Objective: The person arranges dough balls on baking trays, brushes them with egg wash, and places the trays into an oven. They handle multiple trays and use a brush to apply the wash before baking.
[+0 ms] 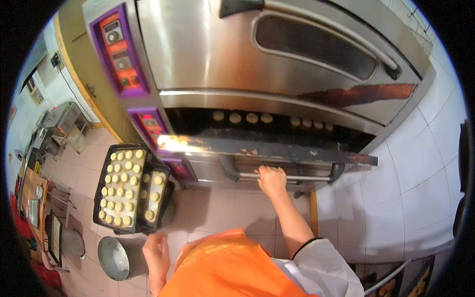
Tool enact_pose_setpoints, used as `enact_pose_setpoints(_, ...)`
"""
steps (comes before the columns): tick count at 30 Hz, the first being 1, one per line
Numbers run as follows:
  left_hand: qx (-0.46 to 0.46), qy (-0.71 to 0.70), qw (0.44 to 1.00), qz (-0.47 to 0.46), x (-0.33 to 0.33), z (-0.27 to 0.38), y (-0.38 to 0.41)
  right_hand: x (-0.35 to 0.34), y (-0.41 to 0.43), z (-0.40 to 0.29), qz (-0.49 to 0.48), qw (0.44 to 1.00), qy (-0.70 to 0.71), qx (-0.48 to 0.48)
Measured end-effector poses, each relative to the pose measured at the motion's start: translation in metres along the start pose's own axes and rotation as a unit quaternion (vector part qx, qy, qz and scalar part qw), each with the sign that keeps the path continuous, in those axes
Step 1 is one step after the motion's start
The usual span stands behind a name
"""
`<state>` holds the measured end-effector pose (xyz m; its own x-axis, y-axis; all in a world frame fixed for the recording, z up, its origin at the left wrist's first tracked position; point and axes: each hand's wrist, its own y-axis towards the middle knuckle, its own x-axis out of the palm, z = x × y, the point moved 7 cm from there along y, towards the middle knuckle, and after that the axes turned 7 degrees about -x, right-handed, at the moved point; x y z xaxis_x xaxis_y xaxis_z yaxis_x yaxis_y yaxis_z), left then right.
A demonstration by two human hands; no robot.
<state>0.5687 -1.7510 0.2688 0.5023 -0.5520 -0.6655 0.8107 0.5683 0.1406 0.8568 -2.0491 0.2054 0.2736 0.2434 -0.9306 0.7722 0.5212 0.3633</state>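
My right hand (272, 180) grips the metal handle bar (308, 178) of the lower oven door (267, 150), which is tilted partway down. Through the gap above that door, several round pastries (252, 118) show inside the dark oven chamber (193, 118). My left hand (156, 252) hangs at my side with fingers bent, apparently holding nothing. Just above it in the picture, a black baking tray (97, 200) bears rows of pale round pastries (120, 177). Under that tray lies a second tray (163, 208), partly covered, with more pastries.
The upper oven door (207, 48) is closed. Purple-framed control panels (121, 52) run down the oven's left side. A metal bucket (111, 260) with a plastic bag stands on the tiled floor beside my left hand. Far left is a wooden table (31, 196). More trays (386, 278) stand in a rack at lower right.
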Motion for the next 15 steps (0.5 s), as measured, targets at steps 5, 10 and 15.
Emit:
enact_pose_setpoints(5,-0.008,0.011,0.999,-0.037,0.010,0.011,0.003,0.002,-0.001,-0.001,0.066,0.998,0.014,-0.008)
enact_pose_setpoints(10,-0.009,0.056,0.997,-0.055,0.016,0.024,0.008,0.007,-0.002,0.005,0.088,0.995,0.040,0.010)
enact_pose_setpoints(15,0.002,0.054,0.997,-0.057,0.020,0.030,0.014,0.006,-0.004,0.007,0.131,0.991,0.035,-0.007)
